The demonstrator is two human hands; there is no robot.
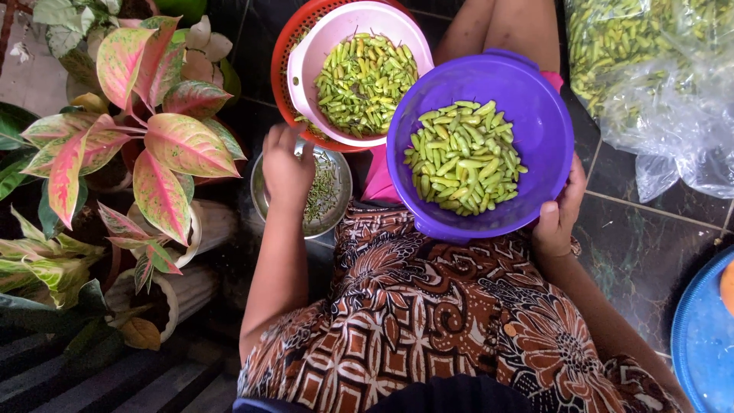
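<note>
i see the right hand (560, 218) closed on the rim of the purple bowl (535, 115), thumb over the near edge, fingers on the outside. the bowl is round, so it has no long axis; its mouth points up to the camera, it rests on the lap, and inside it the green chilies (464, 157) lie in mixed directions. the left hand (284, 172) lies with curled fingers over the small metal bowl (336, 210) of thin stems; i cannot tell if it grips something. further, a pink colander (336, 30) with more chilies sits in a red basket (284, 76).
</note>
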